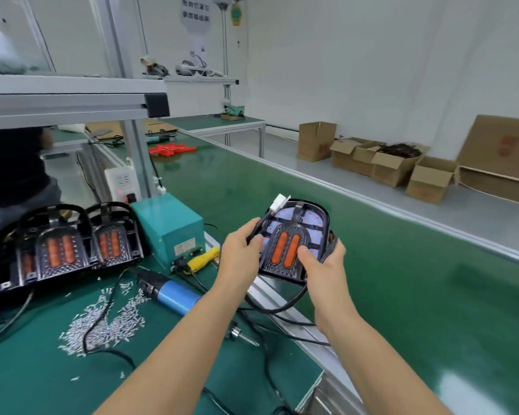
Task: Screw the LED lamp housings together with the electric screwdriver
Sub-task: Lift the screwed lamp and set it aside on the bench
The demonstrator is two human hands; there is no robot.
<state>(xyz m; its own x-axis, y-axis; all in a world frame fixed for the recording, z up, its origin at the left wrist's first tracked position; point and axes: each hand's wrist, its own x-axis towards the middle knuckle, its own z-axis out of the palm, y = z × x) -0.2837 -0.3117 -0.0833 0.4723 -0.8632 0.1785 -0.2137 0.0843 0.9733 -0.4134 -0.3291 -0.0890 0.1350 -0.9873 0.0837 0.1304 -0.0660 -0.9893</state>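
Both hands hold one black LED lamp housing [294,241] with two orange lenses in the air, over the edge of the green conveyor belt [372,265]. My left hand [241,250] grips its left side and the black cable with a white plug [279,202]. My right hand [321,265] grips the right lower side, thumb on the face. The blue electric screwdriver [174,295] lies on the bench to the left, untouched. A pile of small silver screws [108,322] lies on the mat.
Several more lamp housings [60,247] stand at the left. A teal power box [171,226] and a yellow-handled tool [204,259] sit behind the screwdriver. Cables cross the bench. Cardboard boxes [402,166] line the floor beyond the belt. A person in dark clothes [12,166] stands far left.
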